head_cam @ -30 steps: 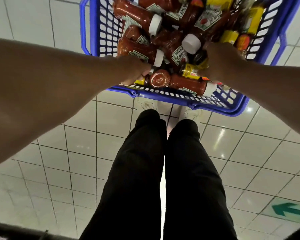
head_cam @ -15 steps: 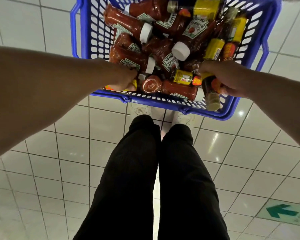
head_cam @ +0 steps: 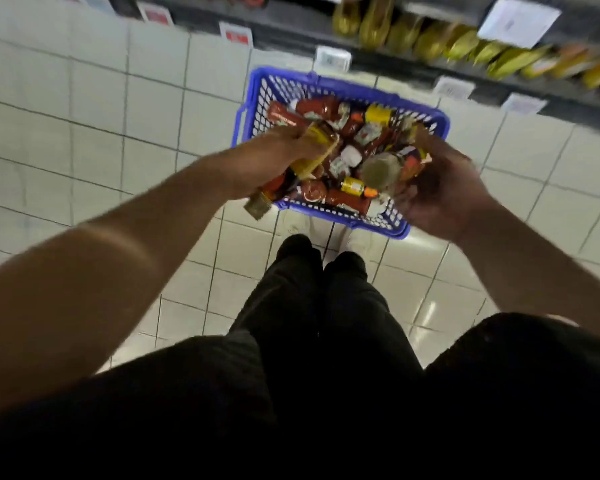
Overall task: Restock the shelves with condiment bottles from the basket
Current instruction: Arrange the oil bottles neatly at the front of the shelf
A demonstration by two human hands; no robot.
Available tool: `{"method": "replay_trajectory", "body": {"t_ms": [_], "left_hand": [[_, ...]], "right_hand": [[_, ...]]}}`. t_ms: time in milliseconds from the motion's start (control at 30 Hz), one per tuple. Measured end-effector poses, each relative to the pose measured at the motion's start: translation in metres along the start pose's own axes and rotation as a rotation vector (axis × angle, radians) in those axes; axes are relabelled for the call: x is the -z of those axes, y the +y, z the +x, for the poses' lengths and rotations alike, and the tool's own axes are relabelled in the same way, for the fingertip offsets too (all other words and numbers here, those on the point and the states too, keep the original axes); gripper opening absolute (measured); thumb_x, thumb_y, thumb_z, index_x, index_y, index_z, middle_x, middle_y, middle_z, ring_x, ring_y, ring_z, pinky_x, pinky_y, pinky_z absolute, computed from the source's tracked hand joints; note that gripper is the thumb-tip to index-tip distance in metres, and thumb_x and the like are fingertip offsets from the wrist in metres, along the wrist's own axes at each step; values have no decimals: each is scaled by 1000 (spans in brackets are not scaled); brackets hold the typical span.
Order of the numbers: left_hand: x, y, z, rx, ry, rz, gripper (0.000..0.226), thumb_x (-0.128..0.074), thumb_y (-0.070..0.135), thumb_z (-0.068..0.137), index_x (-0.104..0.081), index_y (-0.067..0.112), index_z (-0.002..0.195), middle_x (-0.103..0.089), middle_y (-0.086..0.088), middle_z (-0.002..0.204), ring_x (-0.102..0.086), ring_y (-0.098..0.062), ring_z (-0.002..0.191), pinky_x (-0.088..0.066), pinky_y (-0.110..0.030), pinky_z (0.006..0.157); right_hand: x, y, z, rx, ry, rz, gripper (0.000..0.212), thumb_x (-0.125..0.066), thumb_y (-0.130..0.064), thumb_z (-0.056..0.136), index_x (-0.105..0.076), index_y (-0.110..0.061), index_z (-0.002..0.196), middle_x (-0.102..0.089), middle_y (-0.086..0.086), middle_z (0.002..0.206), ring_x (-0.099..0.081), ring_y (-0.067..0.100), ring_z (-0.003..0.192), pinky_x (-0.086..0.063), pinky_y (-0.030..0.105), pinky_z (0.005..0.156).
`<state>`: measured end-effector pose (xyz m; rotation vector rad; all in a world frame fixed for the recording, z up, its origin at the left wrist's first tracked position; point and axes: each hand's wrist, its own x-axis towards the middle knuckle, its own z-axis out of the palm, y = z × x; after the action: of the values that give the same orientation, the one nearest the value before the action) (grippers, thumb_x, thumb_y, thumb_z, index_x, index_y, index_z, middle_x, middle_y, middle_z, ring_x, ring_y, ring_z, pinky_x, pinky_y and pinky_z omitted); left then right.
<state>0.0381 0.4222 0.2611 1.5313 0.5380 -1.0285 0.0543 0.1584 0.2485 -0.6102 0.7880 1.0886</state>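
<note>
We stand over the basket [head_cam: 426, 121] with a bottle in each hand. Our left hand [head_cam: 271, 161] wraps a yellow-labelled bottle [head_cam: 305, 161], cap toward us. Our right hand [head_cam: 440, 192] cups what looks, through the blur, like a similar bottle [head_cam: 392, 168]. We judge both are raised clear for carrying to the shelf [head_cam: 465, 67] just ahead.
</note>
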Motion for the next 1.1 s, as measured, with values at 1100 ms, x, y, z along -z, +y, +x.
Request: {"method": "replay_trajectory", "body": {"t_ms": [1100], "left_hand": [[154, 226, -460, -499, -176, -1017, 47, -76, 6, 67, -66, -6, 111, -71, -29, 110, -74, -39, 89, -62, -41, 64]], "right_hand": [[-485, 83, -329, 1093, -440, -205, 44, -65, -6, 77, -57, -5, 120, -69, 21, 106, -69, 31, 81, -57, 42, 68]]}}
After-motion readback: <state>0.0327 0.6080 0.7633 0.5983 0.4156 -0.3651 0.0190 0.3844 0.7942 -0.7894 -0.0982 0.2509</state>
